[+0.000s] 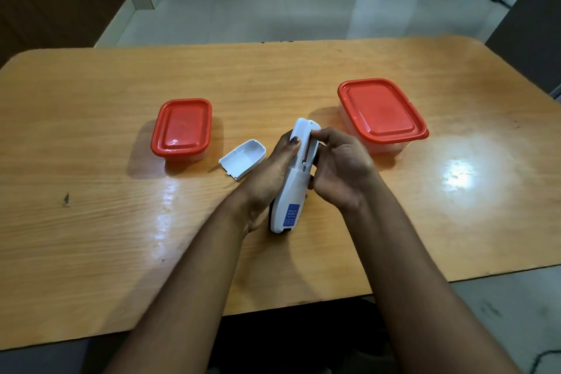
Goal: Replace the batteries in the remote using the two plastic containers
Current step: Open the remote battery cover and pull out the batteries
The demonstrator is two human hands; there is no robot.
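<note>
Your left hand [273, 167] grips the white remote [293, 191], back up; your right hand's [343, 167] fingertips [315, 133] pinch at its open compartment. The battery cover [243, 158] lies just left; lidded small container [181, 129] beyond it, large container [381, 112] right.

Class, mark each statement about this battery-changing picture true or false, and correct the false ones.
1. Both plastic containers, the small container and the large container, have red lids on. True.
2. The battery cover is fitted on the remote. False: it lies on the table.
3. The left hand holds the remote. True.
4. The right hand rests on a container. False: its fingers are at the remote's open compartment.
</note>
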